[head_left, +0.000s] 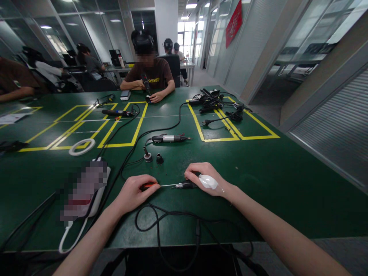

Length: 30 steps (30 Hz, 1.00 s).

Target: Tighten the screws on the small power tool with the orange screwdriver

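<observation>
Head view: on a green table (258, 180), the left hand (132, 193) grips the orange handle of a small screwdriver (156, 186), its tip meeting a black power tool (186, 185) clasped under the right hand (205, 178). Just beyond lie a second power tool (168, 138) and two small black caps (153, 157). A seated person (149, 73) works opposite.

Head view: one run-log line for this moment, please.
left hand: holds screwdriver | right hand: steadies black tool | screwdriver tip at tool | green table
</observation>
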Each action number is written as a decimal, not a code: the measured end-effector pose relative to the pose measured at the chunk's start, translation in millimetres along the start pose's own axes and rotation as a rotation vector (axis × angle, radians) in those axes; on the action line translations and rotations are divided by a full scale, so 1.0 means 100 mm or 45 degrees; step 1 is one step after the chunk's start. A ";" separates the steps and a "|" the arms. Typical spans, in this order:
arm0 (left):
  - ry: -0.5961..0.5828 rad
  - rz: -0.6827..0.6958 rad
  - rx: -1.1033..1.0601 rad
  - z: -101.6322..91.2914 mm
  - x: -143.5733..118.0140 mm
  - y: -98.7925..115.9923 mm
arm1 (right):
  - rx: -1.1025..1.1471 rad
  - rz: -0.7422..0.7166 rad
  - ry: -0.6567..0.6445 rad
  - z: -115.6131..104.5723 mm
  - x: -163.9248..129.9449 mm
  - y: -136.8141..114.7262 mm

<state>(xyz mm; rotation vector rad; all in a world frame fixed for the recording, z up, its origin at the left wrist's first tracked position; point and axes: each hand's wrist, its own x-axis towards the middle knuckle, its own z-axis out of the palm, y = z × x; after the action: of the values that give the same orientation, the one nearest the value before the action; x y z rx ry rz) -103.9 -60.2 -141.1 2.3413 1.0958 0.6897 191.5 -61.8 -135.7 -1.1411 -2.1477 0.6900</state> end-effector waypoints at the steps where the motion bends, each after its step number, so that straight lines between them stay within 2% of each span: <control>1: -0.003 -0.010 -0.001 0.00 0.00 0.01 | 0.002 0.003 -0.001 0.00 0.00 0.00; 8: 0.031 -0.030 0.036 0.03 -0.02 0.02 | 0.015 0.030 -0.008 0.00 0.01 0.01; 13: 0.071 0.008 0.016 0.03 -0.01 -0.02 | 0.021 0.097 -0.001 -0.01 0.01 -0.03; 22: 0.094 -0.028 -0.001 0.01 0.02 -0.01 | 0.007 0.222 0.070 0.05 0.01 -0.11; 30: 0.102 -0.040 -0.012 0.02 -0.01 0.00 | -0.018 0.227 0.087 0.06 0.02 -0.11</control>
<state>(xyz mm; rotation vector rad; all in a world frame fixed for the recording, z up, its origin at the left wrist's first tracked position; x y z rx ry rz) -103.2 -61.9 -143.0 2.3013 1.1585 0.7816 180.3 -66.8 -132.1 -1.3563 -2.0135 0.7041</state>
